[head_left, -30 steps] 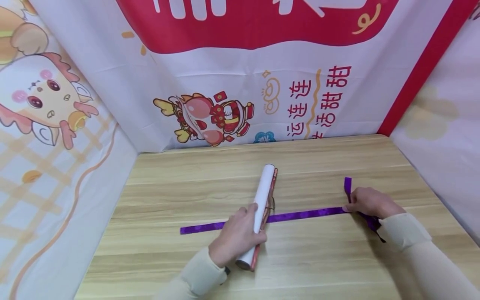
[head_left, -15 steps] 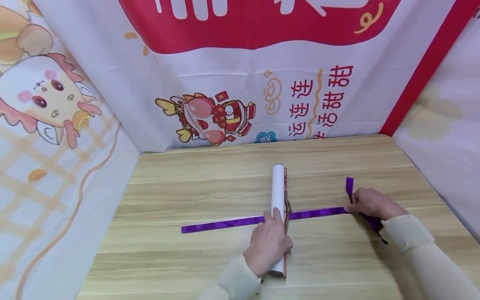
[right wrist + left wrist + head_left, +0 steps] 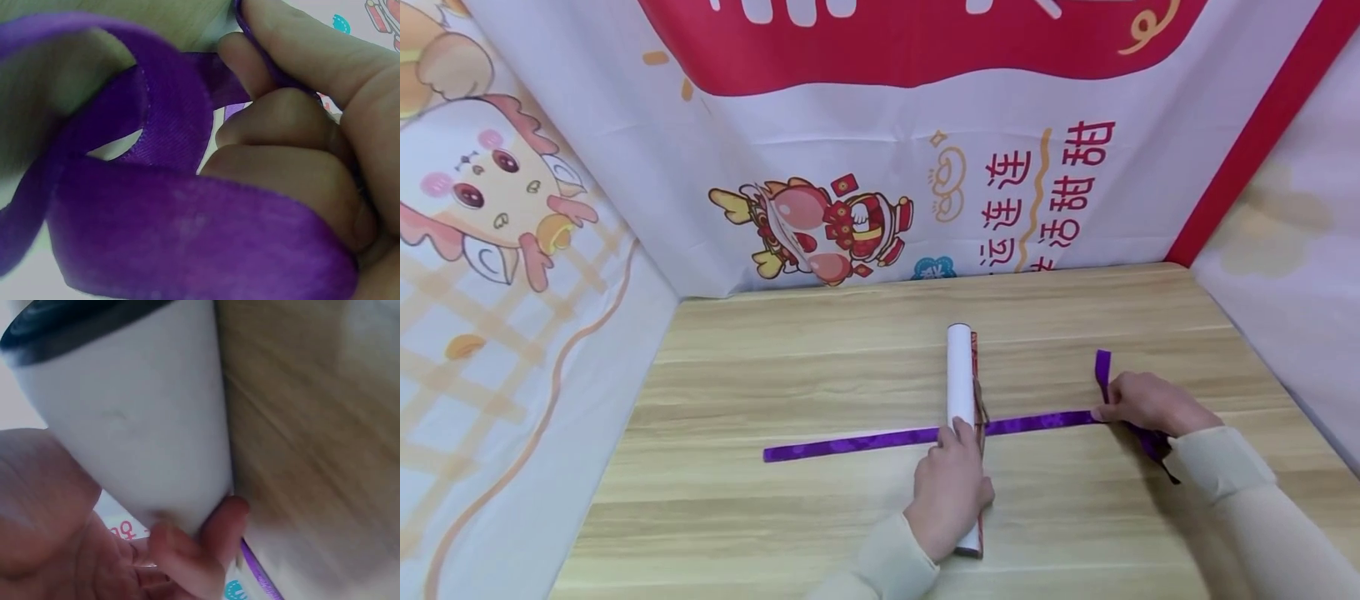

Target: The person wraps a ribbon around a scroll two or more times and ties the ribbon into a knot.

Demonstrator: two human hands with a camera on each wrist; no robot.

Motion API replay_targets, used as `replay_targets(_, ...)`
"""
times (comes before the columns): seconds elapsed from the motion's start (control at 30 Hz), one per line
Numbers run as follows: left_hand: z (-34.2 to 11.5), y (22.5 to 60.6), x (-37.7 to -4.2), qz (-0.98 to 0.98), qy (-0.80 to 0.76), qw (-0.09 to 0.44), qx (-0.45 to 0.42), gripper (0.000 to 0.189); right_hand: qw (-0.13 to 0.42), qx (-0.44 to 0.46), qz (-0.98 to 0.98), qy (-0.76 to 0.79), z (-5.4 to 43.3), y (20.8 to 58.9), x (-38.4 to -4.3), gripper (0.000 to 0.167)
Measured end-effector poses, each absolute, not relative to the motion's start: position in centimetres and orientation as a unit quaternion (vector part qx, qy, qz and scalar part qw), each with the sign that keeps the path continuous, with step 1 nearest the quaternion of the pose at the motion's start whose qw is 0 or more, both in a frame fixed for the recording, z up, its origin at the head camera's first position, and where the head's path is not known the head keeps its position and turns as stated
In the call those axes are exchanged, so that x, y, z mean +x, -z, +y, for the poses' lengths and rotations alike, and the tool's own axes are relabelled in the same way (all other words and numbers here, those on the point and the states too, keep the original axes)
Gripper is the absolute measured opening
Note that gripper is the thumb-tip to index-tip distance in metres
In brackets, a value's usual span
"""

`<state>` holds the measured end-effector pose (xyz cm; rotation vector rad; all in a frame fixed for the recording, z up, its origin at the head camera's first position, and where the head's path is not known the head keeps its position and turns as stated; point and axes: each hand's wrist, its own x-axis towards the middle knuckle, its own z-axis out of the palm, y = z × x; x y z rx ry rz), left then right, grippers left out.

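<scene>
A white roll (image 3: 959, 367), like a rolled-up scroll with a red patterned edge and a brown cord at its right side, lies across a purple ribbon (image 3: 850, 443) on the table. My left hand (image 3: 950, 493) grips its lower half; the left wrist view shows the fingers curled round the roll (image 3: 134, 419), which has a dark end. My right hand (image 3: 1159, 405) pinches the ribbon to the right of the roll. In the right wrist view, loose loops of ribbon (image 3: 187, 225) hang by the curled fingers, and part of the ribbon passes between them.
The wooden table (image 3: 737, 358) ends at the back against a white printed cloth (image 3: 865, 117) with red writing and cartoon figures. More printed cloth (image 3: 512, 333) stands along the left side, and a pale cloth (image 3: 1292, 250) along the right.
My left hand has moved right with the white roll, which has turned from slanting to nearly straight up and down in view. The right hand stays on the ribbon.
</scene>
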<state>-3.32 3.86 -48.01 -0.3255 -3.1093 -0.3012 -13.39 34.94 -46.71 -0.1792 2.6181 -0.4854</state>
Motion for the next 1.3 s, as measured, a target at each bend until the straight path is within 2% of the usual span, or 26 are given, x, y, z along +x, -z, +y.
replay_targets(0.13,3.9,47.8,-3.3,-0.993,0.040,0.008,-0.107,0.087,0.235,-0.063,0.954,0.175,35.0,46.7,-13.4,0.037)
replay_targets(0.23,3.3,47.3,-3.5,-0.994,0.047,-0.019,-0.101,0.090,0.235,-0.062,0.954,0.176,35.0,46.8,-13.3,0.038)
replay_targets(0.33,2.0,46.5,-3.9,-0.988,0.101,-0.064,-0.095,0.085,0.233,-0.062,0.954,0.177,34.9,46.9,-13.2,0.038)
replay_targets(0.47,-0.7,45.7,-4.9,-0.978,0.145,-0.090,-0.118,0.060,0.234,-0.060,0.953,0.180,34.9,47.0,-13.2,0.037)
replay_targets(0.7,-7.0,46.3,-6.7,-0.975,0.110,-0.034,-0.188,0.027,0.232,-0.064,0.953,0.182,35.0,47.1,-13.5,0.036)
replay_targets(0.83,-10.4,46.9,-7.7,-0.974,0.105,-0.033,-0.198,0.015,0.235,-0.057,0.954,0.179,35.1,47.1,-13.5,0.037)
replay_targets(0.97,-12.7,47.3,-8.5,-0.972,0.119,-0.050,-0.197,0.012,0.246,-0.045,0.952,0.176,35.0,46.8,-13.5,0.036)
replay_targets(1.17,-14.3,47.5,-9.0,-0.961,0.143,-0.053,-0.232,0.024,0.248,-0.044,0.952,0.175,34.7,46.5,-13.5,0.036)
replay_targets(1.3,-15.1,47.6,-9.6,-0.944,0.205,-0.082,-0.244,0.017,0.248,-0.043,0.953,0.171,34.6,46.5,-13.5,0.035)
